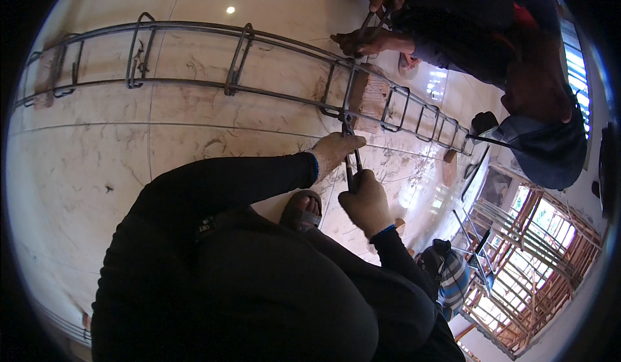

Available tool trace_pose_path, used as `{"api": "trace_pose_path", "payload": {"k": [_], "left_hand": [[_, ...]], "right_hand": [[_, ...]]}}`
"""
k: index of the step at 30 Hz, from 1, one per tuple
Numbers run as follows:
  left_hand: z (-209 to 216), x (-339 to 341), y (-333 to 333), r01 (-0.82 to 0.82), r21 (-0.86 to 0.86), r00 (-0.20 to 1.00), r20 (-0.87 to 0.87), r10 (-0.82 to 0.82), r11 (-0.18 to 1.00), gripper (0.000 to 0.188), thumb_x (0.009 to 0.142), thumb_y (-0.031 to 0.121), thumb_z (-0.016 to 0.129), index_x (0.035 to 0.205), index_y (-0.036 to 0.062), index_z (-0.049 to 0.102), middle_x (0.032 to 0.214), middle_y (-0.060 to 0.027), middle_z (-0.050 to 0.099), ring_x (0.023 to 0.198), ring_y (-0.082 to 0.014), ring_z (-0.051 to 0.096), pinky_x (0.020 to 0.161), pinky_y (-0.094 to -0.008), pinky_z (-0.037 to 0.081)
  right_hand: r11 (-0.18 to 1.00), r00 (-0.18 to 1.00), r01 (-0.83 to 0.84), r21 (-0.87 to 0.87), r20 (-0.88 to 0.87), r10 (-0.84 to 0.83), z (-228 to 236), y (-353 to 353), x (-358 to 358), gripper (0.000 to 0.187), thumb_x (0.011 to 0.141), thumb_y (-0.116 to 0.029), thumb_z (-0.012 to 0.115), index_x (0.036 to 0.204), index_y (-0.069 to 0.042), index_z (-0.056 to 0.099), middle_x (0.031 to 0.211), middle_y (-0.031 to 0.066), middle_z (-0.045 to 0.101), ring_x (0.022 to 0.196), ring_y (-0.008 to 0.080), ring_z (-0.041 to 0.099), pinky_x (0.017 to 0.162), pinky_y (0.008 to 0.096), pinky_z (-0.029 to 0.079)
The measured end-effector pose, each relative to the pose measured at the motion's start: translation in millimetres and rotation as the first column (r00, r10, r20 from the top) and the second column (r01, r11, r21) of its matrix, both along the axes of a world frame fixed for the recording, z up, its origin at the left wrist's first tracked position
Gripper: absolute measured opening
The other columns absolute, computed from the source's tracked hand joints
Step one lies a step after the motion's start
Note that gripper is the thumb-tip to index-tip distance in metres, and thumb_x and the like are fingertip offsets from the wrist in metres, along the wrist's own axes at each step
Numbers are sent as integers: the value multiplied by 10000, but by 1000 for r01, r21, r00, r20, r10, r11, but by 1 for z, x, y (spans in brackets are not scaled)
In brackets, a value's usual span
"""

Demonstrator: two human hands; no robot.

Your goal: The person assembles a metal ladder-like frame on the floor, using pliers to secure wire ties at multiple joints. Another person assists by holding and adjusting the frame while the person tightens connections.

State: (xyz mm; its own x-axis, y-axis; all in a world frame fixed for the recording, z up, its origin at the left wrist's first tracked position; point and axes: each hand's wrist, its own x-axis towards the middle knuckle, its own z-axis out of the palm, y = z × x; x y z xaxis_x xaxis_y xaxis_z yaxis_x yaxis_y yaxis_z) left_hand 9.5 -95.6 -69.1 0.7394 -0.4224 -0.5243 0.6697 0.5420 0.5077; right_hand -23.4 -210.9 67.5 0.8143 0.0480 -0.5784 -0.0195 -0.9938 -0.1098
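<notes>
My left hand (pixel 335 155), in a light work glove, is closed around the upper part of a pair of pincers (pixel 357 165), just below their head. Lower down, my gloved right hand (pixel 367 205) grips the dark handles. The head of the tool meets the near bar of a long steel rebar cage (pixel 284 95), beside one of its square stirrups (pixel 349 93); a tie wire there is too small to make out. Across the cage, a co-worker's hands (pixel 369 40) hold another tool with two handles at the far bar.
Bricks (pixel 370 100) prop the cage above a dirty tiled floor (pixel 194 145), with another block (pixel 45 77) at its left end. A co-worker in a dark cap (pixel 543 148) crouches opposite. To the right lie a striped bag (pixel 453 281) and a window with wooden bars (pixel 537 252).
</notes>
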Motion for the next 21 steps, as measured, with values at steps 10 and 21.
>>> {"api": "trace_pose_path", "payload": {"k": [10, 21], "left_hand": [[19, 12, -10, -28, -157, 978, -211, -6, 987, 445, 986, 419, 660, 1219, 39, 662, 1092, -78, 759, 813, -158, 654, 768, -330, 553], [32, 9, 12, -59, -201, 967, -256, 6, 978, 408, 1012, 407, 664, 1226, 60, 652, 1007, -76, 734, 834, -198, 689, 803, -349, 567]], "right_hand": [[303, 310, 931, 203, -879, -362, 13, -37, 30, 160, 970, -122, 627, 1106, -40, 610, 771, 18, 568, 595, 136, 571, 491, 308, 460], [630, 544, 759, 166, -693, -473, 25, 1, 42, 223, 1019, -246, 669, 901, -59, 646, 727, 23, 593, 578, 157, 598, 533, 346, 523]]}}
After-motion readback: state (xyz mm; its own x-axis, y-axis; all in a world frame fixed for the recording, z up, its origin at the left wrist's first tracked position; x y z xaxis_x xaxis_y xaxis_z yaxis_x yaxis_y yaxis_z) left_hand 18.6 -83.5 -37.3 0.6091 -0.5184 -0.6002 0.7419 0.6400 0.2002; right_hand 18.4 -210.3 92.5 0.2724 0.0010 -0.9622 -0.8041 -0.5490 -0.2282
